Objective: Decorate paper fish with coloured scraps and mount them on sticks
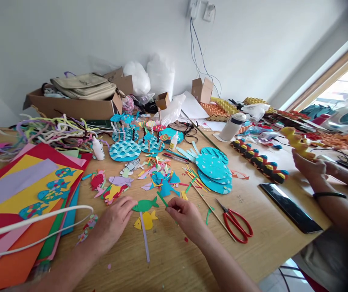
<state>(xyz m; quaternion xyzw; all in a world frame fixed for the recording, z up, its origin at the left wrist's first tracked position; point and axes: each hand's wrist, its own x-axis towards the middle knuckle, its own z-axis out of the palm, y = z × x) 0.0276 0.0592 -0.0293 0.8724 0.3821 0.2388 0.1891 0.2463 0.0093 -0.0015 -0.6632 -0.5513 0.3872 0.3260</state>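
My left hand [116, 221] is closed, its fingertips at the head end of a green paper fish [146, 205]. Between the pinched thumb and finger of my right hand [186, 217] is a narrow green paper strip [162, 199], slanting up toward the fish's tail. Just below the green fish lies a yellow paper fish [149, 220] with drawn details. A lilac paper strip [145, 241] runs down across it toward me. To the right of my right hand rest red-handled scissors [237, 224] and a thin wooden stick [213, 209].
Coloured paper sheets [6, 198] are stacked at left under a white cable [55, 211]. Paper scraps [163, 182], blue discs [214, 172] and glue bottles [98, 149] lie beyond my hands. At right are a phone [289, 207] and another person's hands [310, 168] holding a yellow piece.
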